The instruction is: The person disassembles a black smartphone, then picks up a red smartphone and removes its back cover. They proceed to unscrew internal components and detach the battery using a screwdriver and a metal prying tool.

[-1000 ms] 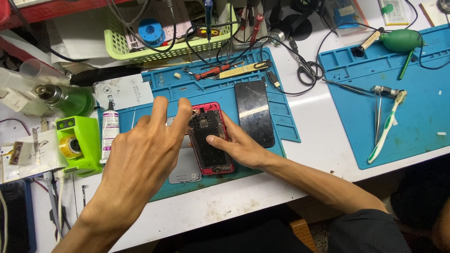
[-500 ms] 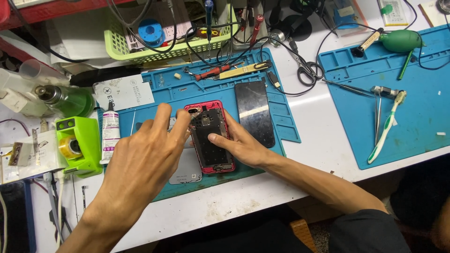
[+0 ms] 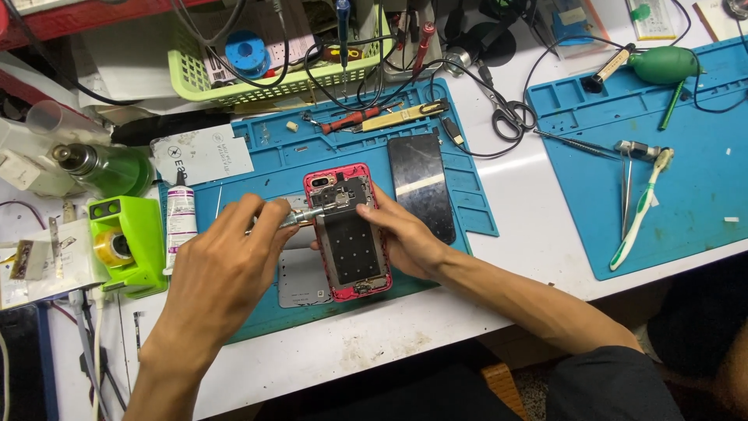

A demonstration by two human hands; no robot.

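The opened red-framed smartphone point(image 3: 348, 234) lies flat on the blue repair mat point(image 3: 265, 148); light, stiff, its bared boards fragile, best gripped by the rim; right hand point(image 3: 405, 238) fingers press its edge; left hand point(image 3: 222, 269) fingers pinch a metal screwdriver point(image 3: 308, 216) at its top.

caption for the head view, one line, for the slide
Left hand works a metal tool on an opened red phone steadied by the right hand on a blue repair mat.
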